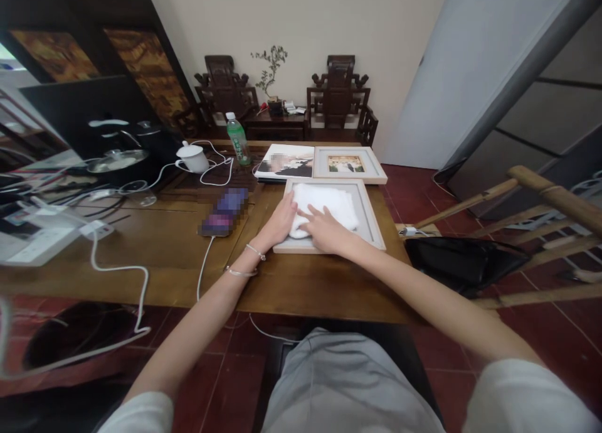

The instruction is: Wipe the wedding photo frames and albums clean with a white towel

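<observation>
A folded white cloth [336, 201] lies on a picture frame [376, 232] with a pale wooden rim near the table's right end. My left hand [280, 219], with two bracelets at the wrist, rests along the cloth's left edge, its fingers stretched out. On the front part of the cloth lies my right hand [324, 229], its fingers spread and pressing on the surface. The cloth and my hands hide much of the frame's inside.
Behind the frame lie a photo panel [286, 163] and a second framed picture [348, 164]. To the left are a phone [224, 212] on a cable, a green-labelled bottle [239, 141], a lidded white cup [192, 157] and a power strip [42, 248]. A bamboo chair [555, 194] stands right.
</observation>
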